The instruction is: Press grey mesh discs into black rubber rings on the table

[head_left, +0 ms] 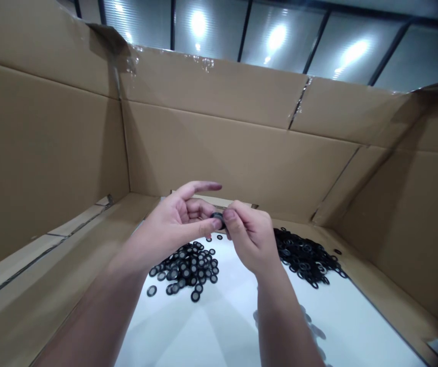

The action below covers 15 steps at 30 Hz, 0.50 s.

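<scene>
My left hand [182, 216] pinches a small black rubber washer [217, 219] between thumb and fingers, with its index finger stretched out above. My right hand [250, 232] is closed on the washer's right edge, thumb on the near side. Fingers cover much of the washer, so I cannot tell whether its centre is filled. Below the left hand lies a heap of black-rimmed discs with grey centres [191, 267]. A pile of open black rings [305, 257] sits to the right of the right hand. Thin grey discs [314, 331] show partly behind the right forearm.
A white board [219, 326] lies under the piles. Tall cardboard walls [211, 137] enclose the work area at the back and both sides. One stray black ring [337, 252] rests near the right edge, off the board. Lit ceiling panels show above the box.
</scene>
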Motion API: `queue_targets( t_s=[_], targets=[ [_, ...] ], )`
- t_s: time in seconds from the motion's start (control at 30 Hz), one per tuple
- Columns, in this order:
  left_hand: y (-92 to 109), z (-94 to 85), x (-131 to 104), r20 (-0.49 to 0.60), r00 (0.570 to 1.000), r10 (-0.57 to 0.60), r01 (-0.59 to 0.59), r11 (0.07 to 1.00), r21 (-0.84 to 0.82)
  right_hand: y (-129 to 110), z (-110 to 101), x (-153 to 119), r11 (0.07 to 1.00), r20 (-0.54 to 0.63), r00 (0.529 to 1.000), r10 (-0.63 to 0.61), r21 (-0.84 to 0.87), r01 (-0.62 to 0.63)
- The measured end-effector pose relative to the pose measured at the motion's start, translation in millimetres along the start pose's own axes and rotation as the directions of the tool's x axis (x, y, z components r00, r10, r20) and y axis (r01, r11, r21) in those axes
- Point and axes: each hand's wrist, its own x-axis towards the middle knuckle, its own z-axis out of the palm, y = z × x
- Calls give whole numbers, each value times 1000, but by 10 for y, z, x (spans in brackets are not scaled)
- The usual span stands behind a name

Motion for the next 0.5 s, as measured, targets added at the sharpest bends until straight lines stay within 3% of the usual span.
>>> queue_targets(
  t_s=[0.23,0.5],
  targets=[
    [26,-109,-32,169,982,-83,70,994,84,16,-91,7,1000,213,977,26,7,-29],
    [130,-202,-113,139,980,-143,100,955,279,-13,-46,-19,998,208,977,-54,-16,59]
  ],
)
